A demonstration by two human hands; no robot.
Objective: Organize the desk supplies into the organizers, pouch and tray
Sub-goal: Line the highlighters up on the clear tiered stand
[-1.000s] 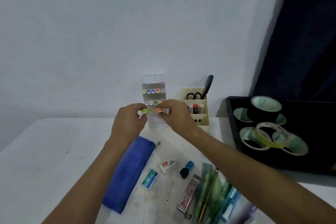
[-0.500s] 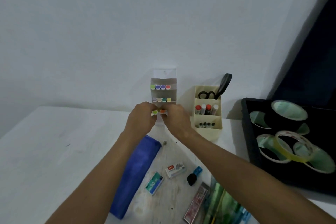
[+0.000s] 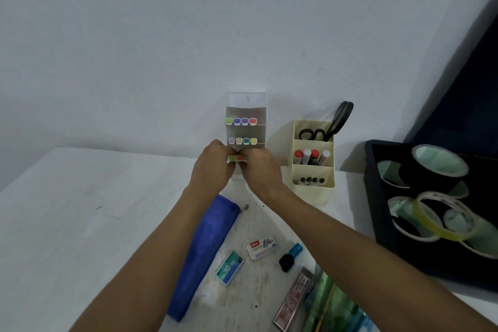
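Left hand (image 3: 213,167) pinches green-capped marker (image 3: 231,158), right hand (image 3: 258,170) pinches orange-capped marker (image 3: 240,158) at clear organizer (image 3: 246,116) (barrels, fingertips hidden).

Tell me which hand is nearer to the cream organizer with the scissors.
Right. The right hand is at the clear marker rack, just left of the cream organizer; the left hand is on the far side of the right hand, farther away.

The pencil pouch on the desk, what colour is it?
Blue; the pouch shows in the head view.
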